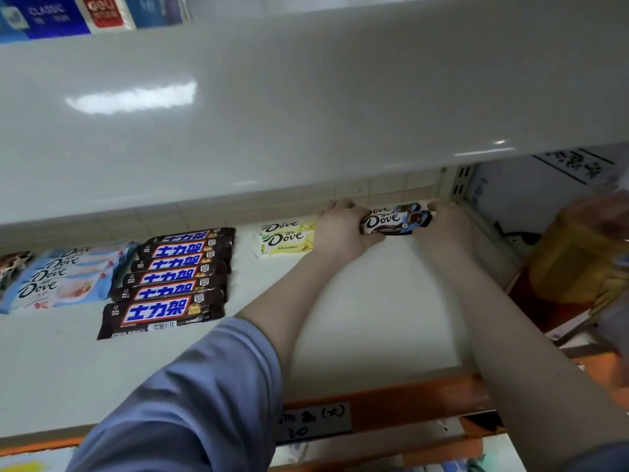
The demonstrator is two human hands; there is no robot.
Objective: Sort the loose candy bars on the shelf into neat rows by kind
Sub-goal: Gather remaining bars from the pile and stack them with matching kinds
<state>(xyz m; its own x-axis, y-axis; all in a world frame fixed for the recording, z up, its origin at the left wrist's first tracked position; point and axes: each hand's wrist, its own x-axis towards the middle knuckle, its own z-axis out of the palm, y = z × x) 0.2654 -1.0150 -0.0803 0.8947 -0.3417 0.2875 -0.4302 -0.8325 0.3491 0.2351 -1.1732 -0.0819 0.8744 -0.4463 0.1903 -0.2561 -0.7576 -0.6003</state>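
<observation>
Both hands at shelf (374, 301) back right. Left hand (343, 229) and right hand (449, 223) pinch opposite ends of the dark Dove bars (394, 219), fingers curled closed. Yellow Dove bars (289, 238) just left; Snickers row (177, 274) further left.

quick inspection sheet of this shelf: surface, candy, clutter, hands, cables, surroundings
surface: white shelf, bare in the front right.
job's things: blue Dove bars far left; Snickers row beside them; yellow Dove bars at the back; brown Dove bars held at back right.
clutter: nothing seen on the shelf.
hands: left hand and right hand grip the brown Dove bars by their ends.
cables: nothing seen.
surroundings: upper shelf overhead; handwritten label on the orange front edge; yellow pack at right, blurred.
</observation>
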